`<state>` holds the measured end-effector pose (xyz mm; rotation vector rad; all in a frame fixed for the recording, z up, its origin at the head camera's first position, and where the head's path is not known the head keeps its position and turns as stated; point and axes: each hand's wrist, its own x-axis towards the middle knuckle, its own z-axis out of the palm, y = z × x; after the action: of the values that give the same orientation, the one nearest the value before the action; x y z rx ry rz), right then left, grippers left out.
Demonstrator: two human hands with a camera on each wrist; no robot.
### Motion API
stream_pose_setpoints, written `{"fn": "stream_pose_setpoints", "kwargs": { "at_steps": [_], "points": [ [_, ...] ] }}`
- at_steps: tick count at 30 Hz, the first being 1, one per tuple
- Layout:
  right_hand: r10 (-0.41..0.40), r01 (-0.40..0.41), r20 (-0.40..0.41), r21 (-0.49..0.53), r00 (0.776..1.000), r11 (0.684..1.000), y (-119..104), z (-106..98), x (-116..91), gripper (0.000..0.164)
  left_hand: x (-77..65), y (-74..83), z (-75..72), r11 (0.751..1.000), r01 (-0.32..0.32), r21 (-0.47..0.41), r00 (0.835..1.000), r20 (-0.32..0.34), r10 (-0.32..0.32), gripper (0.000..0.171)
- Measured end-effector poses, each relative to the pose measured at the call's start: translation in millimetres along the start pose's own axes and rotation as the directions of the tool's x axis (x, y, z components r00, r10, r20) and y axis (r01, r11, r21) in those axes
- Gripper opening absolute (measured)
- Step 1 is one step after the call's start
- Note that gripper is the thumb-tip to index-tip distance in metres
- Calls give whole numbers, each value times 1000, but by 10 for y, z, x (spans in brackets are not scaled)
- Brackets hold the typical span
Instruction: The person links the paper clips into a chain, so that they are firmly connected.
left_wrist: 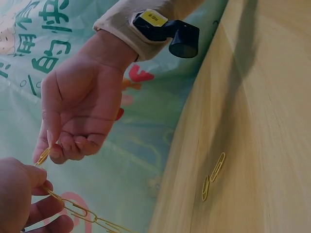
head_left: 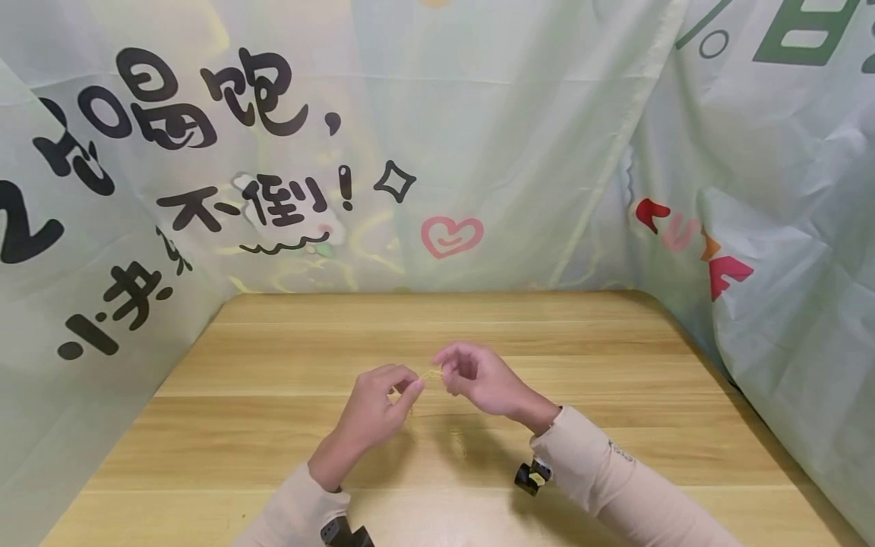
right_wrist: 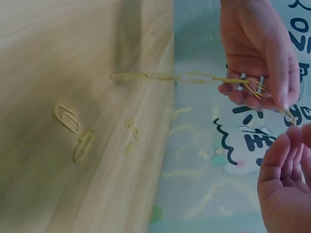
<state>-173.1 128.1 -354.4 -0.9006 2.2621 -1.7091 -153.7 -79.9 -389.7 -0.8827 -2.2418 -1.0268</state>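
Observation:
Above the wooden table, both hands meet at a yellow paper clip (right_wrist: pixel 289 116). My left hand (head_left: pixel 374 403) pinches it between thumb and index finger. My right hand (head_left: pixel 485 380) pinches the clip's other end with thumb and fingertips, its remaining fingers curled in. A chain of linked yellow paper clips (right_wrist: pixel 194 77) hangs down from the left hand, passing by its lower fingers. In the left wrist view the same chain (left_wrist: pixel 80 209) runs off past the bottom edge.
Loose yellow paper clips lie on the table (head_left: pixel 273 441): a pair (left_wrist: pixel 218 167) under the hands, and several smaller-looking ones (right_wrist: pixel 130 124) farther off. A printed cloth (head_left: pixel 519 152) hangs around the back and sides. Each wrist wears a black camera (head_left: pixel 533 477).

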Motion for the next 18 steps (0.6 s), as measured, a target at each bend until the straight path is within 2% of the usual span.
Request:
{"fn": "stream_pose_setpoints", "kwargs": {
  "at_steps": [6,9,14,18],
  "points": [
    [-70,65,-64,-71,996,995,-35,-21,38,15,-2,22,-28,999,40,-32,997,71,-38,11],
    [-110,101,-63,-138,992,985,-64,-18,47,15,3,41,-34,993,101,-57,988,126,-93,11],
    [-145,134,-31,-231,989,964,-94,-8,70,18,20,66,-36,955,256,-148,957,180,-229,16],
    [-157,149,-12,-256,987,955,-112,0,82,19,40,86,-35,931,302,-207,945,197,-262,19]
  ]
}}
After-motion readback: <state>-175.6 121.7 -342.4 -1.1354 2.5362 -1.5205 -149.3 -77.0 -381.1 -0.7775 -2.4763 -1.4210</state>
